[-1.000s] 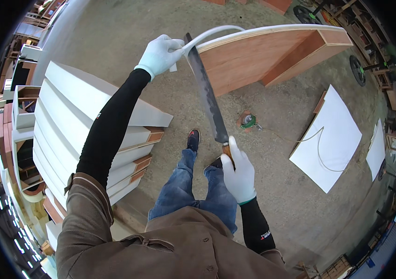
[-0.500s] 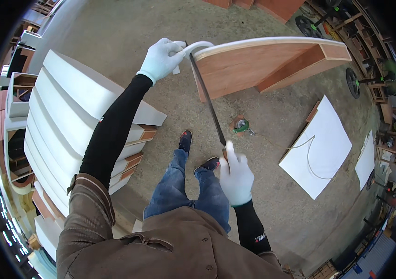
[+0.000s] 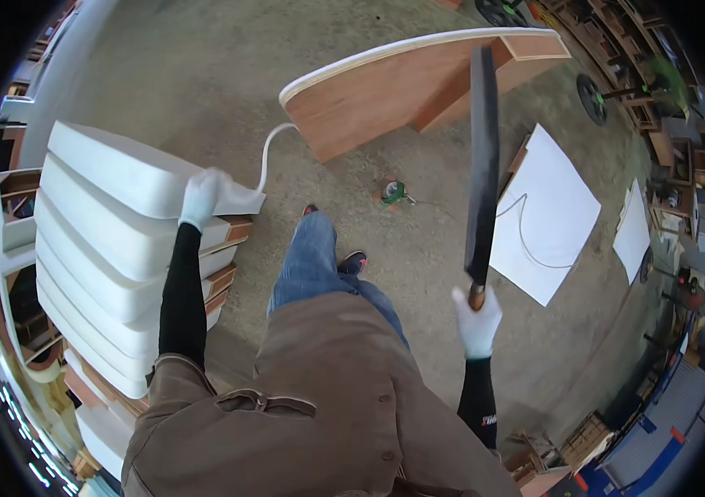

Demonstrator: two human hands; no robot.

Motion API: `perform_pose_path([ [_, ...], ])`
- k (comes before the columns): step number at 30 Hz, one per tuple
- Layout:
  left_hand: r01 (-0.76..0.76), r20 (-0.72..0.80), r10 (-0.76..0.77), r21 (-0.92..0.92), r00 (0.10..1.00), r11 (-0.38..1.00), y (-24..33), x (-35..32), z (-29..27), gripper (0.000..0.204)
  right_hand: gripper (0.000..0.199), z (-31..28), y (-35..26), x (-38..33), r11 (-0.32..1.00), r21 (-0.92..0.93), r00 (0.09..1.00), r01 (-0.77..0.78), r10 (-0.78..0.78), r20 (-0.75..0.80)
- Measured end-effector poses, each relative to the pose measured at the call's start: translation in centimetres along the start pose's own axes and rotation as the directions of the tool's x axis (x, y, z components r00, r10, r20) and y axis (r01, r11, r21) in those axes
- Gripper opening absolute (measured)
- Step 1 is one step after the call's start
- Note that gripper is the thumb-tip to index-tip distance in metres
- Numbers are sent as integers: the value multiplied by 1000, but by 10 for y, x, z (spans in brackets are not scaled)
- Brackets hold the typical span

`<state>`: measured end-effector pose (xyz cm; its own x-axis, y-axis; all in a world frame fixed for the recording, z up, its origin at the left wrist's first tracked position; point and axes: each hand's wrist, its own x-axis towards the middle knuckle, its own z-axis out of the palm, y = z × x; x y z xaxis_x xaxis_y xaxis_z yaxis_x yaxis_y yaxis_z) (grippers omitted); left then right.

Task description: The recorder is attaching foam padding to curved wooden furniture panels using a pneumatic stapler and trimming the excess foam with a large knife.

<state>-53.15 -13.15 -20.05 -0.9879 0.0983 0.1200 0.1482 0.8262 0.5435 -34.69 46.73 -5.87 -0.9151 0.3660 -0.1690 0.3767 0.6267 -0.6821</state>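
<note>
Nearest: 1 brown jacket (image 3: 328, 373) & 2 gloved hands, both white. R hand (image 3: 478, 321) closed round 1 wooden handle (image 3: 477, 296) of 1 long dark blade (image 3: 482, 166); blade points away from body, far end overlapping the board's R part in view, can't tell if touching. L hand (image 3: 202, 199) blurred, over R end of top piece in the stack; can't tell if it grips anything.

Stack (image 3: 112, 170): at least 4 white padded pcs, on L, one atop another. 2 shoes (image 3: 352, 262) partly in view on floor. 1 white strip (image 3: 265, 161) curves betw. board's L end & stack's top pc; its near end is lost against the white. Ahead, 1 small green tool (image 3: 392, 192) on floor.

Beyond: 1 curved wooden board (image 3: 369, 103) w/ white edge, 1 box-like brace (image 3: 460, 98) at its R. To R, 2 white sheets (image 3: 564, 232), 1 thin cord (image 3: 521, 228) across the larger.
</note>
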Motion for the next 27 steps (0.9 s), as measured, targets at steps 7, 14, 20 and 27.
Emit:
perform_pose_path([
  [7, 636, 217, -620, -6, 755, 772, 87, 24, 40, 36, 28, 16, -76, 136, 968, 251, 1000, 16, -11, -21],
  [14, 814, 488, -671, -164, 558, 558, 91, 94, 78, 53, 30, 59, -133, 248, 973, 194, 991, 122, -130, 33],
  [20, 547, 296, -468, -317, 833, 775, 115, 148, 137, 111, 52, 115, -188, 340, 808, 43, 808, 587, -588, 17],
  [27, 283, 169, -228, -504, 959, 816, 77, 144, 201, 32, 58, 161, -203, 370, 676, 7, 583, 737, -640, 501],
])
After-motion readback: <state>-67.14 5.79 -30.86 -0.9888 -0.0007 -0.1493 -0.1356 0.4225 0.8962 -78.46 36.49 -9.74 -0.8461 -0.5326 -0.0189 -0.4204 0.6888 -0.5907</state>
